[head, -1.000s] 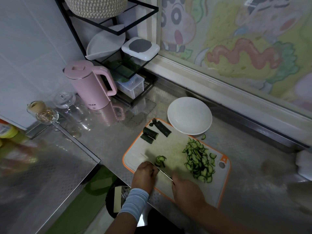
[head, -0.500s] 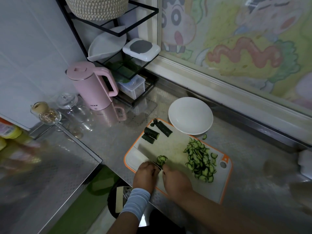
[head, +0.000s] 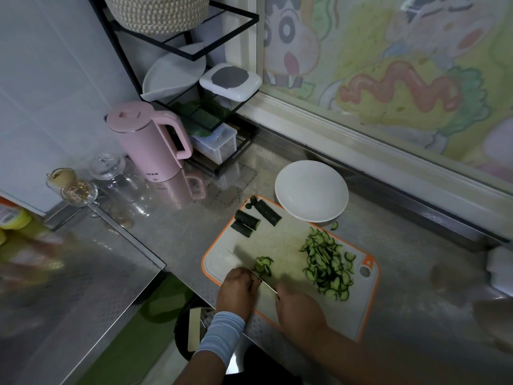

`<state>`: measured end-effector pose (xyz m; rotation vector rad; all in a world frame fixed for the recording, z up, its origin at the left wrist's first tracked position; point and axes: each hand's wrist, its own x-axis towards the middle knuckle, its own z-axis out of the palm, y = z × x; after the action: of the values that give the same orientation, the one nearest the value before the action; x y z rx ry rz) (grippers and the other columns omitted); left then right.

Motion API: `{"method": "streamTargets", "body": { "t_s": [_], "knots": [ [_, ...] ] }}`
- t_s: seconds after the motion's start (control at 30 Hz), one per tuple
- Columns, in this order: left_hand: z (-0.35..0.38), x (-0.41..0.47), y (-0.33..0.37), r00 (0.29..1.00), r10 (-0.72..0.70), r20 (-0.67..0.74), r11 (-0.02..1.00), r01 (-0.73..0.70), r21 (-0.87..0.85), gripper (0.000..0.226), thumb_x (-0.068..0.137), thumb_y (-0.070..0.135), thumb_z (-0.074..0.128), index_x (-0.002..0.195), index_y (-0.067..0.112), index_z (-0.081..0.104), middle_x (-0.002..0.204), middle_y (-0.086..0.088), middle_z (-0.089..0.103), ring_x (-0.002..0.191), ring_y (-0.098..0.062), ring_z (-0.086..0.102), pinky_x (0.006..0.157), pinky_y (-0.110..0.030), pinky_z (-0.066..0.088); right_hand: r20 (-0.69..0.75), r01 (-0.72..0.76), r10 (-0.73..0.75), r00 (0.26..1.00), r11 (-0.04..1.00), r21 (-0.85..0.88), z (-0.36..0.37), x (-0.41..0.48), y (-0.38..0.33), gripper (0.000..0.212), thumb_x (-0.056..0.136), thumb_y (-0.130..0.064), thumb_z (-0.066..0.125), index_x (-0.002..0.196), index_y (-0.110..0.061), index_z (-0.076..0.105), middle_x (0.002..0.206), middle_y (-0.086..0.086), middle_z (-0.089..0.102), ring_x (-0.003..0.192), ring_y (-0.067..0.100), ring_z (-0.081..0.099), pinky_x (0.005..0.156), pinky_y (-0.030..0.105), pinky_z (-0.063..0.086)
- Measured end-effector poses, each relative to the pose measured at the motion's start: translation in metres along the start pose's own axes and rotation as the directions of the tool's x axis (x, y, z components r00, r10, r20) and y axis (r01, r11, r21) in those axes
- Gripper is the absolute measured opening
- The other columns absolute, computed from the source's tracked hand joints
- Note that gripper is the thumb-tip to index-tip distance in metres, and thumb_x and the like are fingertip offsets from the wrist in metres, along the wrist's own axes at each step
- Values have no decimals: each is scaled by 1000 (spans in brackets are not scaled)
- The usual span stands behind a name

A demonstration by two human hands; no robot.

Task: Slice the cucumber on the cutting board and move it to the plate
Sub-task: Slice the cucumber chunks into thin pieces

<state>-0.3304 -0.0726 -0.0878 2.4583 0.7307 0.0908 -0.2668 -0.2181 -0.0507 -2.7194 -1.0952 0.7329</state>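
The right hand (head: 301, 309) is gripping the knife (head: 265, 282), its handle hiding inside the fist. The left hand (head: 237, 286) is curling against the blade, and whether anything is sitting under those knuckles cannot be told. Cucumber slices (head: 263, 265) are lying just past the left hand on the cutting board (head: 283, 243): light, wet, likely slipping if pinched, so scooping them with the heap (head: 327, 266) beyond the right hand is looking safer.

Both hands sit close together at the near edge of the worktop (head: 180, 232). The left hand (head: 236, 287), a pale sleeve (head: 222, 333) on its wrist, curls its fingers under. The right hand (head: 298, 308) grips a knife (head: 265, 283).
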Motion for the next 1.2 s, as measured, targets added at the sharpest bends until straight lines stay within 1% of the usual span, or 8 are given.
{"method": "streamTargets", "body": {
  "t_s": [0.2,0.4,0.6,0.8,0.93,1.03,1.13,1.2],
  "knots": [
    [0,-3,-1,997,76,-8,997,-76,20,7,76,13,72,70,15,69,77,-1,60,71,-18,57,64,-22,48,-7,-10,10,1000,999,50,-4,20,-16,34,103,-25,28,135,-18,37,106,10,66,99,28,63,79,34,48],
    [-1,-3,1,1000,6,-5,1000,-6,1,14,87,24,62,80,17,71,87,-1,63,86,-18,56,73,-18,37,-32,15,-14,999,1000,25,-8,4,-10,34,103,-28,27,134,-20,39,104,10,67,97,29,63,78,35,46],
    [-1,-1,0,1000,-1,-13,1000,2,10,19,89,26,60,79,13,70,87,-3,62,85,-19,56,72,-17,33,-3,11,-11,1000,1000,7,-7,-19,8,28,103,-29,25,123,-18,43,101,10,67,94,31,63,72,35,46],
    [-2,-1,0,998,-61,7,998,62,-8,21,88,27,60,73,13,64,81,-2,58,80,-19,54,70,-21,37,15,-13,13,1000,1000,-3,-2,-3,-1,31,103,-23,28,130,-16,41,105,10,67,98,30,64,79,37,48],
    [-1,-1,-1,998,-51,30,999,50,9,22,88,27,59,71,14,65,80,-1,57,78,-18,54,68,-21,37,1,-12,12,1000,1000,15,-3,18,-15,31,102,-24,30,131,-19,39,103,9,67,96,28,64,76,35,48],
    [1,-2,-2,999,-44,20,999,44,10,19,86,22,61,69,13,64,81,0,55,78,-19,53,68,-22,40,2,-14,13,1000,1000,25,-4,24,-22,32,100,-19,34,131,-20,39,102,8,67,95,28,65,75,34,47],
    [1,-4,-2,999,-54,-2,998,54,-19,18,86,25,62,71,15,66,82,0,56,79,-18,52,70,-24,44,-10,-5,5,1000,999,37,-5,18,-20,32,101,-23,31,133,-20,38,103,9,67,97,28,64,76,34,47],
    [0,-4,-1,999,-50,0,999,50,-12,19,87,26,61,73,14,67,83,-2,59,80,-20,54,71,-24,43,-20,4,-3,1000,999,34,-6,9,-16,33,103,-28,28,133,-21,39,103,10,67,97,29,64,77,35,47]
  ]
}}
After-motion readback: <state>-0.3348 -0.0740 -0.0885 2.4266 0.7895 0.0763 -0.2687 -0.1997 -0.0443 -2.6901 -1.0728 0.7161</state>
